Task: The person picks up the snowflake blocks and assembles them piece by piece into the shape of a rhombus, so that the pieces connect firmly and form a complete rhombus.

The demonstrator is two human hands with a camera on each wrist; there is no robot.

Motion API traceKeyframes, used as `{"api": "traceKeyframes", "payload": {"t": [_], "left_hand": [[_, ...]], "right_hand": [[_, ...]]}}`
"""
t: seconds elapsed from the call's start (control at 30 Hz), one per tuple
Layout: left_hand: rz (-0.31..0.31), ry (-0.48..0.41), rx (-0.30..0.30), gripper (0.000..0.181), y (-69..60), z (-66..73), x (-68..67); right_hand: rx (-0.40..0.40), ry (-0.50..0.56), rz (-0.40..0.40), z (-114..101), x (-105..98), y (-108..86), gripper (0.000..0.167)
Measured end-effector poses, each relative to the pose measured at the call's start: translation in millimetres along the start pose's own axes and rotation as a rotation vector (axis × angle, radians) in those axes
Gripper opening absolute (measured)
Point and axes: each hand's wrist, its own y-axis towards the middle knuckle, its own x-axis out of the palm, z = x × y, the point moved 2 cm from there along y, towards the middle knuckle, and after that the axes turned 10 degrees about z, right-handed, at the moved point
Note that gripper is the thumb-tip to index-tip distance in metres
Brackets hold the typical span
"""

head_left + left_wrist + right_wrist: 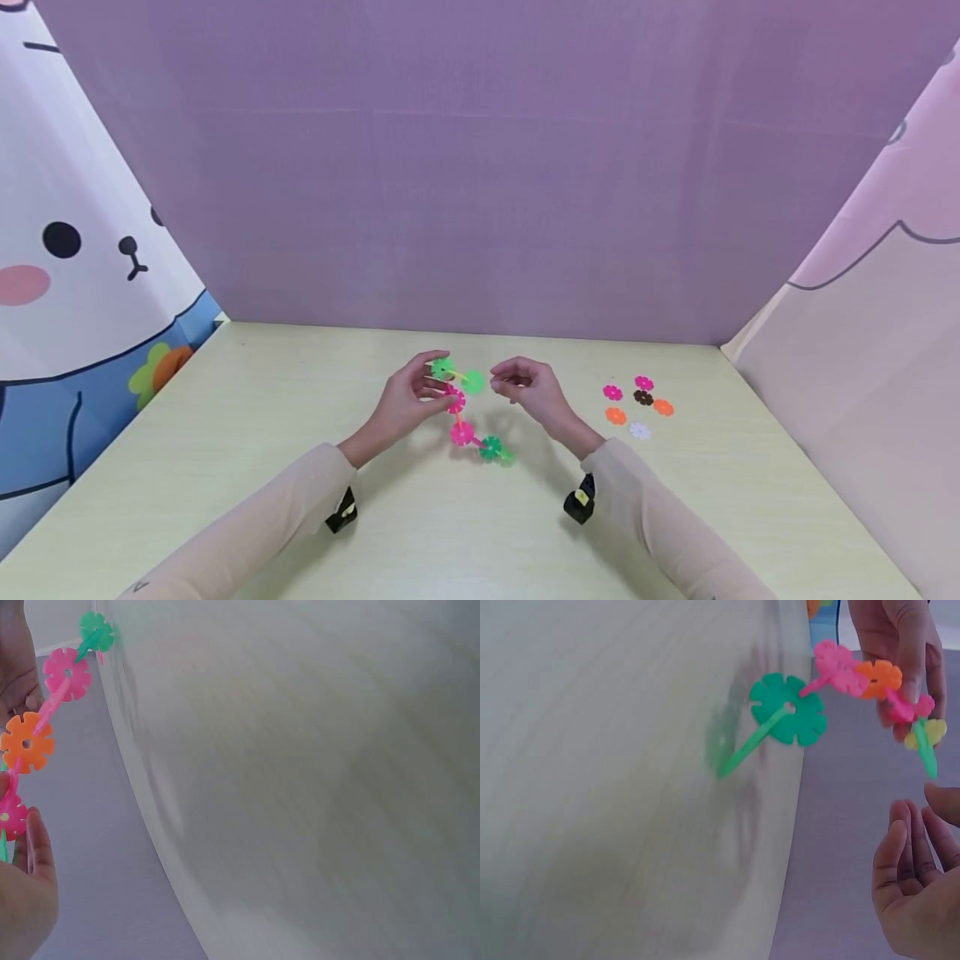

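Observation:
A chain of linked notched discs in pink, orange, green and yellow hangs from my left hand (408, 398), whose thumb and fingers pinch it near a pink disc (455, 400). In the head view its upper end has a light green disc (473, 382), and a darker green disc (491, 447) is near the lower end. My right hand (534, 392) is just right of the upper end, fingers bent, with a gap to the chain and nothing visible in it. The right wrist view shows the right hand (919, 892) below a green disc (925, 750), apart from it.
On the table (420, 542), to the right, lie several loose discs: pink (612, 392), orange (616, 416), black (642, 397) and white (640, 431). A purple cloth (480, 167) stands behind the table, with printed cloths at both sides.

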Motion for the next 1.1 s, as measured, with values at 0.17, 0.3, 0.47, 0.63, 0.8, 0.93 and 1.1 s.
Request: {"api": "traceKeyframes", "payload": {"t": [0.17,0.3,0.47,0.63,0.8,0.93,1.1], "left_hand": [[0.008,0.006,-0.001,0.063,3.1,-14.1,-0.2],[0.004,0.014,0.005,0.063,2.5,-14.5,-0.7],[0.003,0.022,0.004,0.063,1.7,-14.0,-2.1],[0.005,0.025,0.001,0.062,1.9,-14.7,-3.1],[-0.001,0.022,-0.005,0.063,1.7,-14.6,-4.0],[-0.002,0.037,-0.007,0.063,2.0,-14.0,-4.3],[-0.007,0.037,-0.006,0.064,2.8,-14.3,-4.6]], "right_hand": [[-0.012,-0.073,-0.005,10.6,-18.2,-3.7,0.022],[-0.033,-0.161,0.006,14.1,-33.8,-9.5,0.020],[-0.045,-0.326,0.014,20.4,-53.0,-16.0,0.019],[-0.095,-0.458,-0.001,38.9,-75.5,-16.7,0.020],[-0.159,-0.528,0.002,44.4,-95.8,-19.8,0.019],[-0.158,-0.586,0.010,48.6,-111.2,-21.4,0.019],[-0.146,-0.637,0.017,52.4,-128.8,-23.5,0.019]]}}
